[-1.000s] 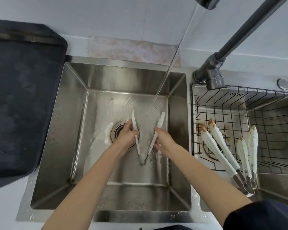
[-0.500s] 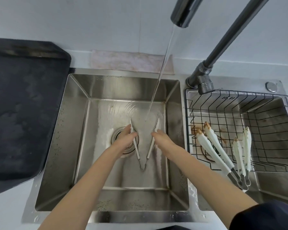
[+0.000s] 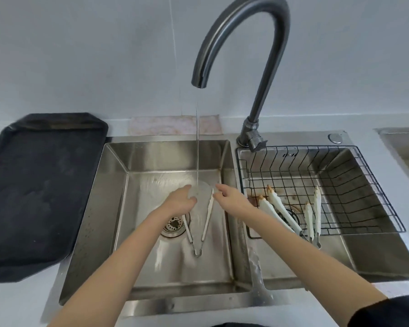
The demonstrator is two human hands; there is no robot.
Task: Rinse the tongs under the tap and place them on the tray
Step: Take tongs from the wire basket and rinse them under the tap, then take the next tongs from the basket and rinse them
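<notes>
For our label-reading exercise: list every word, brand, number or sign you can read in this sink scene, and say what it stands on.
None can be read. The only marking is a small dark mark on the back wall of the right basin, too blurred to read.

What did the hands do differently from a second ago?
Both hands slid up the tongs toward the tips. The left hand now reaches into the water stream; the right hand pinches the right tip. The tongs stay spread in the sink, and the other tongs remain in the basket.
</notes>
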